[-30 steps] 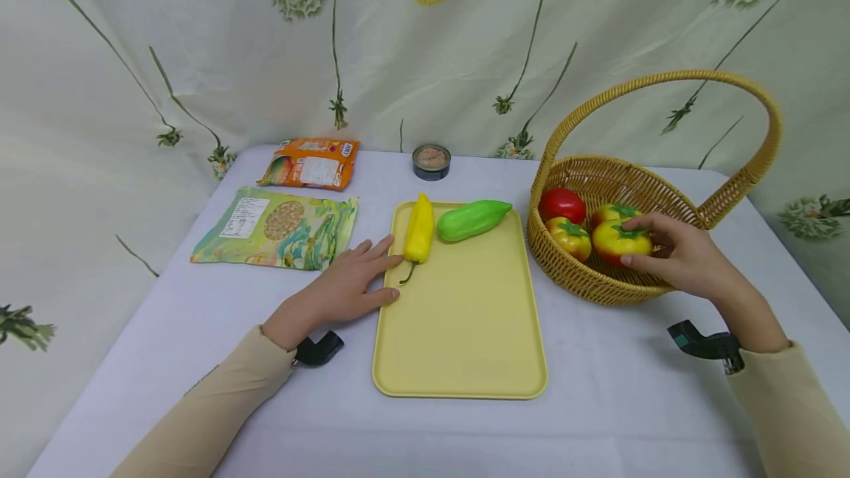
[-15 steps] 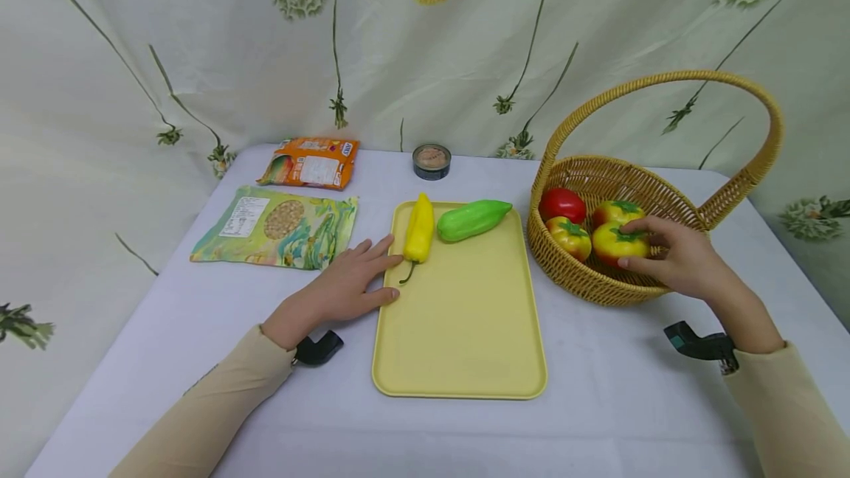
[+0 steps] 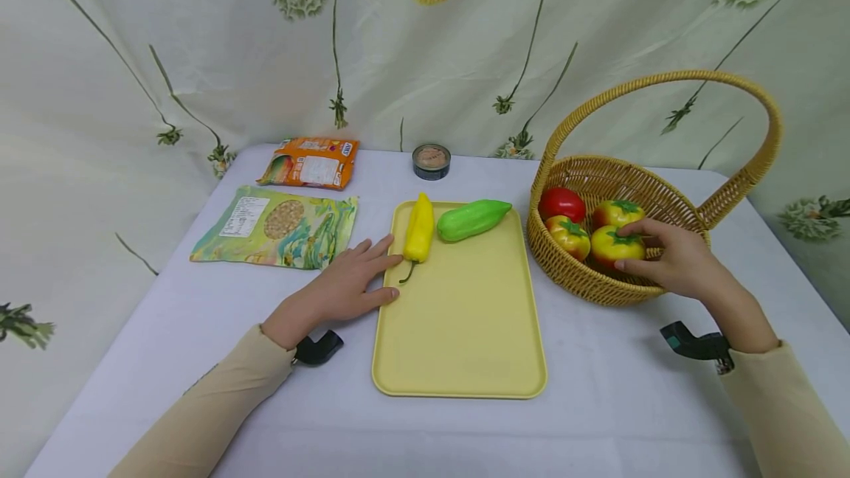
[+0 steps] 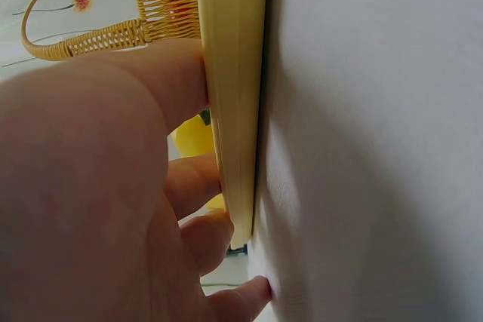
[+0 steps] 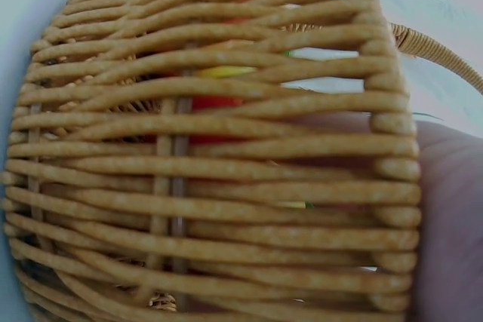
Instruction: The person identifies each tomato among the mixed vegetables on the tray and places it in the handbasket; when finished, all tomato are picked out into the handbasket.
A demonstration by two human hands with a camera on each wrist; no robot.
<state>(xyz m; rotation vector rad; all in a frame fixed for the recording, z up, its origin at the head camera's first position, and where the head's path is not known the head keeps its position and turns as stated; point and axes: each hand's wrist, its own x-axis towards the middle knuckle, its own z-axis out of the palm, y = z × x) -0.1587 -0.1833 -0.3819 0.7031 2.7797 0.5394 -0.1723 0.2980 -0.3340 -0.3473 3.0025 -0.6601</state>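
Note:
In the head view my right hand (image 3: pixel 679 257) reaches over the near rim of the wicker basket (image 3: pixel 587 290). Its thumb and fingers pinch a yellow-and-red persimmon (image 3: pixel 614 248) with a green leafy top. Two similar persimmons and a red tomato-like fruit (image 3: pixel 562 204) lie beside it. The right wrist view shows mostly basket weave (image 5: pixel 226 186), which hides the grip. My left hand (image 3: pixel 347 282) lies with spread fingers on the left edge of the yellow tray (image 3: pixel 465 338). On that tray are a yellow pepper (image 3: pixel 419 231) and a smooth green vegetable (image 3: pixel 473 220).
A green patterned food packet (image 3: pixel 282 227) lies left of the tray, with an orange packet (image 3: pixel 312 163) behind it. Beyond the tray stands a small round can (image 3: pixel 432 161). The basket's tall handle (image 3: pixel 664 78) arches up at the right.
My right hand has shifted slightly left with the persimmon, which now sits a little farther from the persimmon behind it. The left hand stays in place.

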